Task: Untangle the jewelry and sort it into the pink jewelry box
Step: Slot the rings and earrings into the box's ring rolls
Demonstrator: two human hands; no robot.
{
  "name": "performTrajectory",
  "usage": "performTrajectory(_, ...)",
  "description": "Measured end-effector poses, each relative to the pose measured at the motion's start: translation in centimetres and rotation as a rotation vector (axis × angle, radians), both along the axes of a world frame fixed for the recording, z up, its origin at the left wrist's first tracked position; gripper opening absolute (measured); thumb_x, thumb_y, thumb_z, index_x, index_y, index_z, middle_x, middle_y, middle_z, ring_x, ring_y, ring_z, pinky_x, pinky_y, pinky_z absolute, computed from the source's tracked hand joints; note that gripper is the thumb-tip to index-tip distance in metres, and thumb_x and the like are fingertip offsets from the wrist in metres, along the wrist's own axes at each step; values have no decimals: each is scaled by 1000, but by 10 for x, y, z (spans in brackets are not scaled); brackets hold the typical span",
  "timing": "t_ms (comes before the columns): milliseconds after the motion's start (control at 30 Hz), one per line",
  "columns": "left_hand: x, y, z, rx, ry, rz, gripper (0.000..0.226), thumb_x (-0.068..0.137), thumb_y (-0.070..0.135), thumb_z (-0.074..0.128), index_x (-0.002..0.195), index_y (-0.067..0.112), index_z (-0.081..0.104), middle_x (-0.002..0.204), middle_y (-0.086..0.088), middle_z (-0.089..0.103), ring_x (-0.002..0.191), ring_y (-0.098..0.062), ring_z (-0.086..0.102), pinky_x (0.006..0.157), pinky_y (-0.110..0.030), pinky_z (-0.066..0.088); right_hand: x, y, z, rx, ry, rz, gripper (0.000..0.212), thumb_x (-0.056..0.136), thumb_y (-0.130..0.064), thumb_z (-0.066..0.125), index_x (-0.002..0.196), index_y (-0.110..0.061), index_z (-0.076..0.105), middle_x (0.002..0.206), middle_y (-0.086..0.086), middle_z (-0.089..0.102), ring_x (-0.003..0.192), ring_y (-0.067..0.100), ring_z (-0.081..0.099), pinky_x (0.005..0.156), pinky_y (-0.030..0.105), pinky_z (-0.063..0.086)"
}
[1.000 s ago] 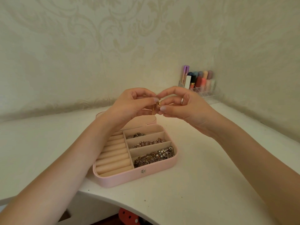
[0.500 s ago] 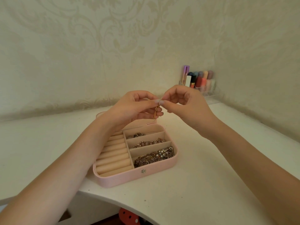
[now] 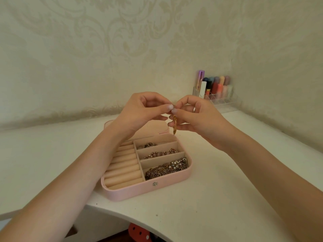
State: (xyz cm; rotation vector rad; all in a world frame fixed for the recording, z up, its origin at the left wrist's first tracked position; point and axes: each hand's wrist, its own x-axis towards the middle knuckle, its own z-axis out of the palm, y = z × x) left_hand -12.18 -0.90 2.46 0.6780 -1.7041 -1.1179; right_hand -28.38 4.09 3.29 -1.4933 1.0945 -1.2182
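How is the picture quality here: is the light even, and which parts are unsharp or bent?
Head view: soft, warm, even light, no glare, faint shadows. The gold chain pinched by the left hand and right hand is small and slightly soft; the bottles behind look hazy. The wide lens bends the table edge.

Walls (image 3: 104, 49): cream damask wallpaper, meeting in a corner.
Desk (image 3: 218, 189): white, curved front edge.
Organiser (image 3: 216, 95): clear, in corner, holding lipsticks.
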Motion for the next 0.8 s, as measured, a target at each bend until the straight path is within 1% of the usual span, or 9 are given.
performTrajectory(100,0,-2,0,-14,-18,15,9,77,7,70,78,12,63,69,1,71,66,-8,66,63,-21,53,0,2,1,12,13,3,8,88,-5,61,91,-7,54,79,11,67,62,16,67,73,32,58)
performTrajectory(200,-1,-1,0,-18,-30,4,9,80,4,67,83,12,63,70,1,71,66,-9,66,63,-20,53,0,3,2,21,40,-18,11,88,-7,62,95,-6,54,79,10,68,59,14,63,67,30,54)
performTrajectory(267,-1,-1,-1,-24,-48,-10,10,83,3,64,90,10,66,74,1,70,68,-11,66,67,-23,55,0,2,2,40,32,-25,11,89,-9,62,96,-7,54,79,10,68,58,14,62,67,30,51)
performTrajectory(367,1,0,0,-56,-89,6,14,88,3,59,96,9,68,82,-6,69,75,-16,66,79,-31,56,-1,-1,1,106,-19,-3,16,87,-12,64,99,-9,54,80,10,68,58,12,59,69,29,56)
performTrajectory(433,6,3,1,-66,-96,43,15,88,1,59,91,10,69,77,-4,69,73,-13,65,77,-28,56,0,0,0,103,10,18,23,83,-10,69,101,-10,56,83,10,69,61,10,59,72,29,58)
performTrajectory(533,22,9,3,-62,-117,99,13,83,-1,64,85,11,69,68,3,70,67,-8,66,69,-18,53,8,4,-1,-5,129,-14,19,82,-4,69,99,-9,61,82,12,72,64,11,61,67,22,57)
performTrajectory(633,49,19,4,-49,-148,129,10,77,3,69,83,11,69,69,1,71,66,-10,68,68,-16,53,24,10,-4,-141,258,-57,10,82,-6,69,88,-13,67,76,5,73,64,10,61,69,21,53)
performTrajectory(733,75,30,-1,-52,-204,139,14,70,11,72,83,13,68,71,-3,71,67,-12,68,70,-17,53,48,21,-16,-267,398,-80,9,81,-8,69,82,-17,71,73,-1,71,66,8,62,64,14,48)
performTrajectory(800,90,33,-6,-68,-234,158,13,72,4,72,80,13,66,71,-2,70,67,-12,66,69,-16,51,64,25,-24,-324,472,-72,10,82,-9,66,84,-17,71,75,-3,69,70,7,62,66,16,48)
